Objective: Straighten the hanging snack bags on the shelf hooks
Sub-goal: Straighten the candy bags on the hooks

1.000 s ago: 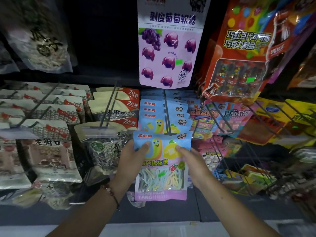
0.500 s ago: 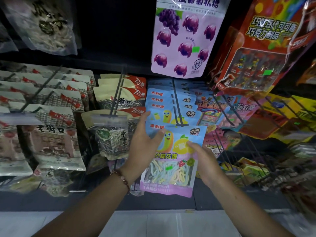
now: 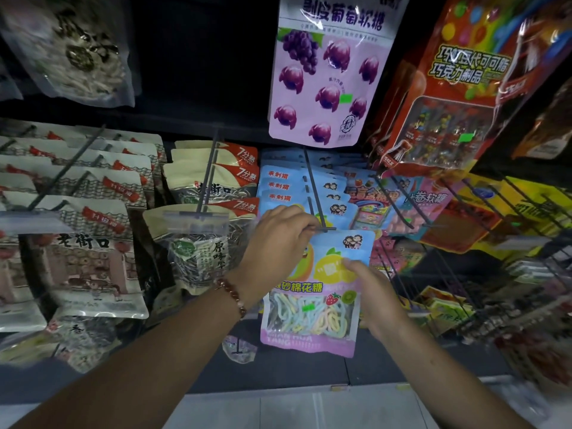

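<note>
I see two hands on one front candy bag hanging at the tip of a hook. My left hand pinches its top edge by the hook's end; my right hand grips its right side, fingers curled behind, hidden. About five matching bags queue behind, mostly covered. One purple grape bag above is cut off.

Shop interior, dimly lit. Back panel: black, flat, unlit, filling the upper middle. Shelf ledge: dark, running left to right along the bottom of the display. Floor: pale tiles with faint joint lines, brighter than everything above. Wire rack: black, at lower right, angled outward.
</note>
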`<state>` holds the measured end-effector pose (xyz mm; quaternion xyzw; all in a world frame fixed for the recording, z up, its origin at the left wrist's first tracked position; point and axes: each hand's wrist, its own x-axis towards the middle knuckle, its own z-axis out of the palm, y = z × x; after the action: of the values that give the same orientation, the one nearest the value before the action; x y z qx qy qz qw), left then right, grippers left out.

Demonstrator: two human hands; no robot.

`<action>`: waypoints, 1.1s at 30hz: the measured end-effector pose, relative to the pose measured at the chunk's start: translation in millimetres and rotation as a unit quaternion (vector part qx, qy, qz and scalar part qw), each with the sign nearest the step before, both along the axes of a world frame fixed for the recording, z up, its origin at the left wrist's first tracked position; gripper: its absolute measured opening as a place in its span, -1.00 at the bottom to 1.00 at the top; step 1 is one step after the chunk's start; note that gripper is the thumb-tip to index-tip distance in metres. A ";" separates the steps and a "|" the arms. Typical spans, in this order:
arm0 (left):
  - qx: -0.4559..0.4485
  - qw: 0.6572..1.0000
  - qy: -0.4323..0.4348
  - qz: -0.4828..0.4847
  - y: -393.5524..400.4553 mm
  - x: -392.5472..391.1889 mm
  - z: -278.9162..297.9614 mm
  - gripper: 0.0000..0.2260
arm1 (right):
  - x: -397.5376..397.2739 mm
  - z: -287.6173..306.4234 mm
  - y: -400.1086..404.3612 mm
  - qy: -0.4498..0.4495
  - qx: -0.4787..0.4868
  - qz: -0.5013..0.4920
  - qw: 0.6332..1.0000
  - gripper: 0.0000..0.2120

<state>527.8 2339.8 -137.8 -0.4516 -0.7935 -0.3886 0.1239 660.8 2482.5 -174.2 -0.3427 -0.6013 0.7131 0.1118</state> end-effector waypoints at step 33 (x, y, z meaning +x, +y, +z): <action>-0.162 0.985 0.055 0.013 -42.0 18.5 -88.6 -0.33 | 15.4 -25.3 3.6 -0.082 0.241 -0.005 0.967 -0.64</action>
<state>546.3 2297.9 -226.4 -0.4762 -0.8436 -0.2282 0.0975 676.2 2486.2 -199.5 -0.3659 -0.7607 0.5161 0.1456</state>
